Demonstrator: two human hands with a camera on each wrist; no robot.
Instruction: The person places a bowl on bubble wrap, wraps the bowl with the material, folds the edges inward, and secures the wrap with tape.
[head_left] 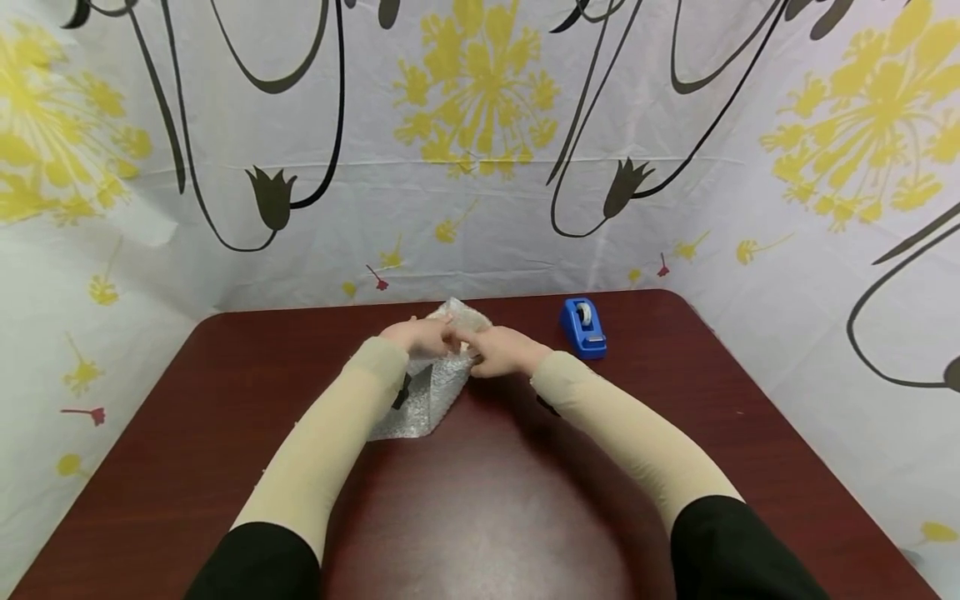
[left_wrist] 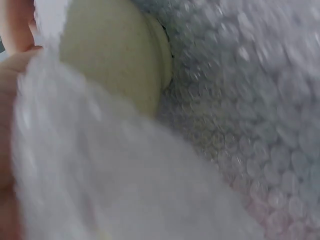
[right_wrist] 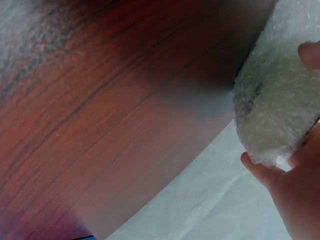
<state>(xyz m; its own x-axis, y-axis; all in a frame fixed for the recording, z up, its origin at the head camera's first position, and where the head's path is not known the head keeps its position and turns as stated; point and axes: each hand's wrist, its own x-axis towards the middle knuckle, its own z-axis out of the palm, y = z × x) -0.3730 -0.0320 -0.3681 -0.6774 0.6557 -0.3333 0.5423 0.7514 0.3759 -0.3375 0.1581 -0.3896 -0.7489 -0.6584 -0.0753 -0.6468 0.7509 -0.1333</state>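
Note:
A sheet of clear bubble wrap (head_left: pixel 438 392) lies near the table's back edge, folded up around something. In the left wrist view a smooth, pale beige-green rounded object (left_wrist: pixel 112 55) with a rim shows between layers of bubble wrap (left_wrist: pixel 250 100). My left hand (head_left: pixel 423 336) grips the wrap from the left, and my right hand (head_left: pixel 504 350) pinches it from the right, the fingertips of both hands close together on top. The right wrist view shows the wrapped bundle (right_wrist: pixel 275 95) with a hand (right_wrist: pixel 300 185) at its lower end; the pale object is blurred through the wrap.
A blue tape dispenser (head_left: pixel 583 327) stands to the right of my right hand, near the back edge of the dark red-brown table (head_left: pixel 487 517). Behind and beside the table hangs a white sheet (head_left: pixel 360 167) with a flower pattern.

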